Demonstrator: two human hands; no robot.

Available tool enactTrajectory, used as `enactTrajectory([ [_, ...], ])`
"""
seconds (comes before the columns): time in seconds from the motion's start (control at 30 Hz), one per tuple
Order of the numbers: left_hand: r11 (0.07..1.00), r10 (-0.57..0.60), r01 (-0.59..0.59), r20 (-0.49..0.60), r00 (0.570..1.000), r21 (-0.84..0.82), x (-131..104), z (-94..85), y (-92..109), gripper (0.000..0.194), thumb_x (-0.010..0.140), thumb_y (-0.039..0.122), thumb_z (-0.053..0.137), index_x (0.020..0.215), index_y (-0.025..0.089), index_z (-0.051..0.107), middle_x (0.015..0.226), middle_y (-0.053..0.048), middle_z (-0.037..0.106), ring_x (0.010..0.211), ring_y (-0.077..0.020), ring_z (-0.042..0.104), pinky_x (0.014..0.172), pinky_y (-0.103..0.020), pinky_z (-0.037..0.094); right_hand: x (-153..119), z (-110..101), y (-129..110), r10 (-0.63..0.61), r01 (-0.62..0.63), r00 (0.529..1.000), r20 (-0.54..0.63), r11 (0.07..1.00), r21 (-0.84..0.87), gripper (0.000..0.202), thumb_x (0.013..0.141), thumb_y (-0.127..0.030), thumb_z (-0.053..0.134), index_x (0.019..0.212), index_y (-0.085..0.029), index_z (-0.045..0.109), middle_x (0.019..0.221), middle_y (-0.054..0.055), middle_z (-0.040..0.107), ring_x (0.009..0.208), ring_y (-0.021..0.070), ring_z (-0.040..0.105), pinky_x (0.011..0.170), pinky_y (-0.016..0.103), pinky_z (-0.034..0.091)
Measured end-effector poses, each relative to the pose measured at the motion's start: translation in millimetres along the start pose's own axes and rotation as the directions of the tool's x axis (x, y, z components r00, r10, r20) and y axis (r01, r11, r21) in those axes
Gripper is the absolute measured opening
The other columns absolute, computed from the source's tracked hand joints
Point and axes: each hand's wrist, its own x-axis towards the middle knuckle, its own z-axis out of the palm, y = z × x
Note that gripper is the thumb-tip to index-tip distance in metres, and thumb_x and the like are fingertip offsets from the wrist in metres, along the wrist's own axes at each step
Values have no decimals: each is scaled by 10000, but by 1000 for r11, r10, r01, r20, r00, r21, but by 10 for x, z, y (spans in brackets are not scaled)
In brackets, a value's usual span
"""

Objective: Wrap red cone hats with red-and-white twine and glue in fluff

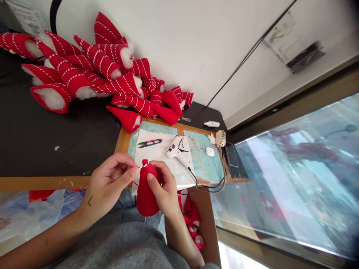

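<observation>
A plain red stuffed felt cone is upright in front of me, its narrow tip at the top. My right hand grips its upper side, thumb pressed on the front. Around the tip runs a red-and-white twisted cord. My left hand pinches the cord between thumb and forefinger, just left of the tip. Beyond the hands, a white glue gun and thread snips lie on white paper. Another piece of twisted cord curls to the right of the glue gun.
Many red stuffed cones, most wound with cord, are heaped on the black tabletop at the back left. At right are a white case, a phone, cables and a white tube. Below, a cardboard box holds red pieces.
</observation>
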Motion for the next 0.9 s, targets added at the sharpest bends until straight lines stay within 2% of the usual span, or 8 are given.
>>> enactTrajectory([
  [0.13,1000,-15,15,-12,1000,5,30,-10,-68,162,939,395,789,861,272,718,818,10,622,611,-135,512,516,-224,453,7,-3,9,28,-28,1000,9,1000,-1,285,961,-477,660,1131,-249,684,1049,50,787,945,232,733,828,357,606],
  [0.27,998,-55,57,50,997,-41,36,21,-96,168,938,370,799,838,265,715,799,12,621,633,-141,551,546,-225,490,10,-12,13,47,-50,998,42,996,78,321,968,-531,659,1125,-252,680,1039,47,775,928,228,729,828,356,605],
  [0.43,989,-103,110,75,992,-102,38,68,-85,189,914,384,826,836,254,713,778,10,613,643,-149,564,551,-229,510,18,-15,26,66,-70,996,65,996,57,371,970,-584,624,1137,-257,677,1072,51,776,964,232,735,855,364,611],
  [0.5,985,-106,115,71,992,-131,46,65,-99,168,896,398,851,938,269,753,787,15,607,659,-143,563,562,-216,514,20,-20,17,54,-57,997,63,997,49,339,971,-547,635,1140,-256,682,1068,47,777,961,226,735,863,358,611],
  [0.63,973,-110,131,116,987,-190,57,42,-150,377,874,456,877,1213,314,796,819,16,605,677,-124,551,571,-188,509,21,-28,-15,-26,29,998,65,999,-38,260,983,-450,634,1150,-260,695,1075,39,780,979,219,740,886,351,600],
  [0.7,970,-139,156,104,985,-187,57,40,-162,376,841,475,907,1166,302,835,816,6,639,699,-123,574,611,-184,532,17,-28,-16,-67,72,996,62,994,-83,238,989,-422,640,1157,-266,704,1095,39,785,986,218,740,900,354,595],
  [0.83,961,-194,200,50,980,-192,60,59,-150,313,735,492,982,943,276,893,904,-38,760,828,-152,668,736,-195,584,6,-18,33,-119,123,992,48,989,-83,205,982,-370,677,1177,-325,723,1129,12,800,999,219,749,917,350,596],
  [0.9,949,-231,238,59,971,-207,64,57,-155,328,713,504,991,936,281,901,979,-57,789,873,-175,694,740,-211,598,4,-10,59,-132,135,990,42,988,-73,210,975,-356,689,1180,-351,732,1136,0,805,998,221,755,907,342,603],
])
